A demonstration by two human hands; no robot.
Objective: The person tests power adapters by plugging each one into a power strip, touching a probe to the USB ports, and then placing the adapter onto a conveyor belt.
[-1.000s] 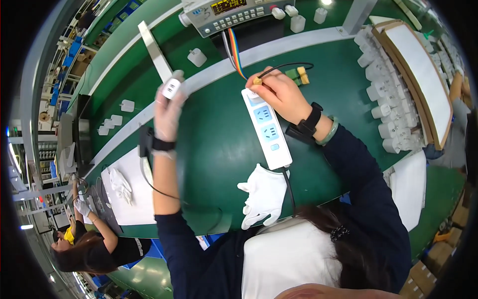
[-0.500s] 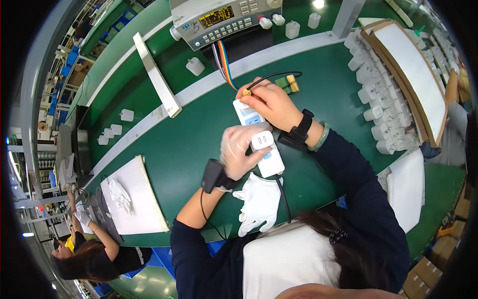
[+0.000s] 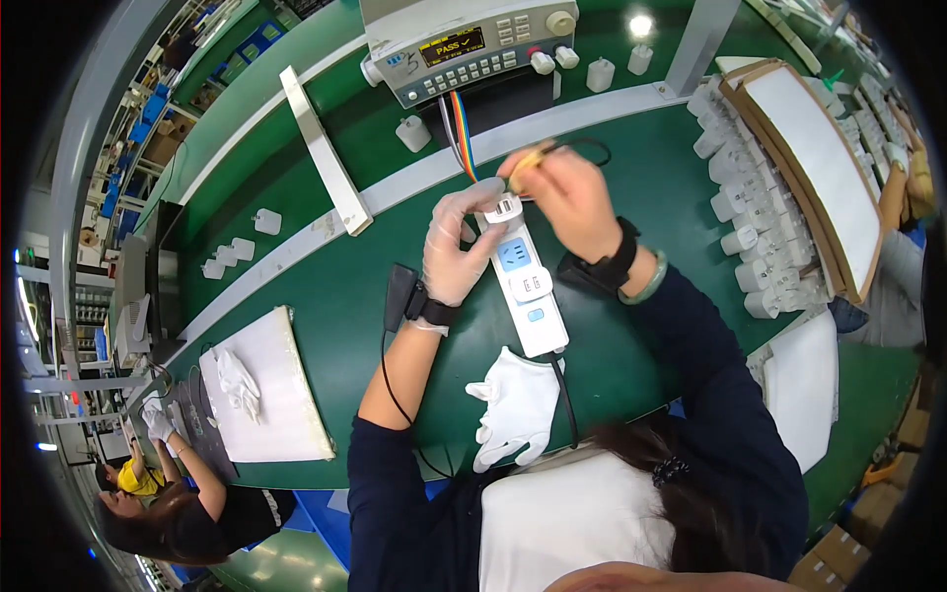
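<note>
pic brt, edges dk & bent

Single head-worn fisheye, upright, looking down at the green desk (image 3: 345,281), close range; wearer's torso (image 3: 572,513) at bottom.

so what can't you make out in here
All in the head view:
Grey box-shaped test instrument: top cut off by upper picture edge.
Small yellow connector: blurred, partly hidden by right hand.
Long white power strip: one socket, beneath lower white two-port charger.

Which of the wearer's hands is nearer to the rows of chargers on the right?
Right. The right hand is left of the rows of chargers, apart from them; the left hand is farther left, by the power strip.
</note>
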